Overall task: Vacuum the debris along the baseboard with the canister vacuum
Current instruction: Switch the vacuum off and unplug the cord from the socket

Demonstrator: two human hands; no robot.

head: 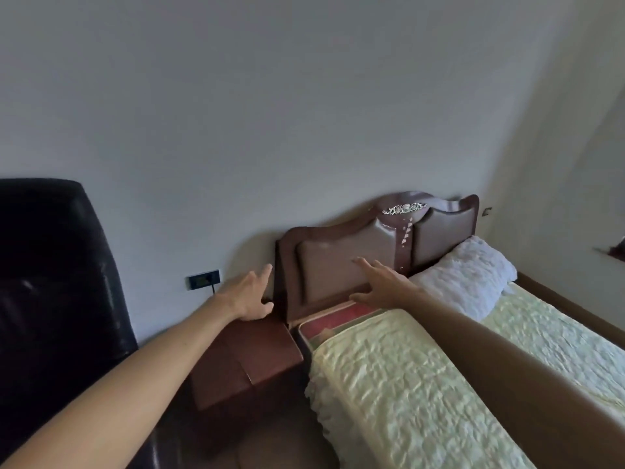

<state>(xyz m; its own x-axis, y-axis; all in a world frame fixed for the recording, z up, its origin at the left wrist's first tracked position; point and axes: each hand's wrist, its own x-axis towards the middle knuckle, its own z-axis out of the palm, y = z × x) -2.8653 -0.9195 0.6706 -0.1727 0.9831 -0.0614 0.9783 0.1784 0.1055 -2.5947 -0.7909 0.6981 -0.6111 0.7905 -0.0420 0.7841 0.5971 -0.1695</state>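
Entry, head view only.

Vacuum: not in view, neither canister, hose nor nozzle. Baseboard and debris: not in view either. The foot of the wall behind the headboard (334, 265) is hidden by the headboard itself and by the nightstand (247, 353) at its left end.

Hands: both reach forward toward the headboard and hold nothing. My left hand (248, 297) is at the headboard's left edge, above the back of the nightstand, with its fingers (265, 270) straight and slightly spread. My right hand (382, 286) is in front of the headboard's left padded panel, low down where the bed (406, 401) meets it, fingers fanned out. I cannot tell whether either hand touches the wood.

Key relation: the headboard's long axis runs along the wall, so the strip to be cleaned lies behind and below it, away from both sets of fingers. The left hand is nearer the gap at the headboard's left end, and nearer the outlet (204, 279) on the wall left of the headboard.

Judgement: furniture likely needs shifting before any nozzle reaches the wall's foot.

Count: hands 2; headboard 1, padded panels 2; nightstand 1; pillow (466, 275) 1, right of the headboard's middle; outlet 1, with 1 dark cord (213, 288) hanging from it; black chair (57, 282) 1, far left of the headboard; vacuums 0.
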